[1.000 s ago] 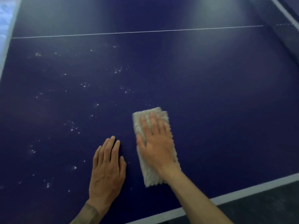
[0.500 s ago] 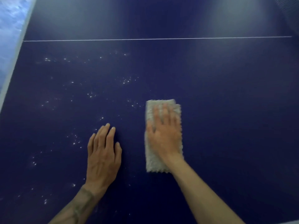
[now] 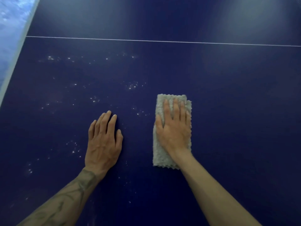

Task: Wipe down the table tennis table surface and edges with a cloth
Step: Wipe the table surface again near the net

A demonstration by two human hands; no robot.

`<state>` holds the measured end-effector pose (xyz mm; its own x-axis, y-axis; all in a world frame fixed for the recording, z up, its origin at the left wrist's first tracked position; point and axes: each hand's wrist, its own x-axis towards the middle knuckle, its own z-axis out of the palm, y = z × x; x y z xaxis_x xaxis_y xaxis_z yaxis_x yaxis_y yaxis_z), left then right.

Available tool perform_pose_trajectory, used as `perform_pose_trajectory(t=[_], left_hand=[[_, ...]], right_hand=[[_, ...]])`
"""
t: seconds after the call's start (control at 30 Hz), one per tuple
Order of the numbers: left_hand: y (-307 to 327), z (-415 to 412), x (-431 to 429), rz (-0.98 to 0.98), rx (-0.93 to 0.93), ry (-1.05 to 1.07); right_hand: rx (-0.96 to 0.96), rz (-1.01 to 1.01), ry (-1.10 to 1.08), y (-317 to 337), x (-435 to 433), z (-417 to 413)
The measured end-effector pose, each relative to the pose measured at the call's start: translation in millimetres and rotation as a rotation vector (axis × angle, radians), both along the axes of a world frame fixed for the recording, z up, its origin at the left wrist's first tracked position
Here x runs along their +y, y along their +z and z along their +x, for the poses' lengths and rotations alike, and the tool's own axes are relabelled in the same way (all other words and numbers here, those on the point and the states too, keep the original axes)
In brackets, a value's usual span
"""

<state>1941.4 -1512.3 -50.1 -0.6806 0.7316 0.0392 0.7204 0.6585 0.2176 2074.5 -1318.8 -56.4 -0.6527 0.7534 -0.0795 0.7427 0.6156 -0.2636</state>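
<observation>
A dark blue table tennis table (image 3: 228,111) fills the view. A folded light grey cloth (image 3: 160,154) lies flat on it, right of centre. My right hand (image 3: 174,128) presses on the cloth with straight, spread fingers and covers most of it. My left hand (image 3: 104,141) rests flat on the bare table surface to the left of the cloth, fingers straight and together. White specks of dust (image 3: 132,86) are scattered over the surface left of and beyond the hands.
A thin white centre line (image 3: 162,41) runs across the table far from me. The table's pale left edge (image 3: 17,51) slants down the upper left, with blue floor (image 3: 9,17) beyond it.
My right hand has pushed the cloth forward, away from me. The left hand has stayed flat on the table beside it. The near white edge and the net have left the view.
</observation>
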Motion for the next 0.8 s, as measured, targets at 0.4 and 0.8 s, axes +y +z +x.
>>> perform_pose_trajectory(t=[0.4,0.8], left_hand=[[0.0,-1.7,0.7,0.02,-0.049,0.021],[-1.4,-2.2,-0.1,0.007,-0.032,0.012]], right_hand=[[-0.053,-0.034,0.142,8.1,44.5,-7.5],[0.005,0.074,0.561,2.6,19.8,-34.2]])
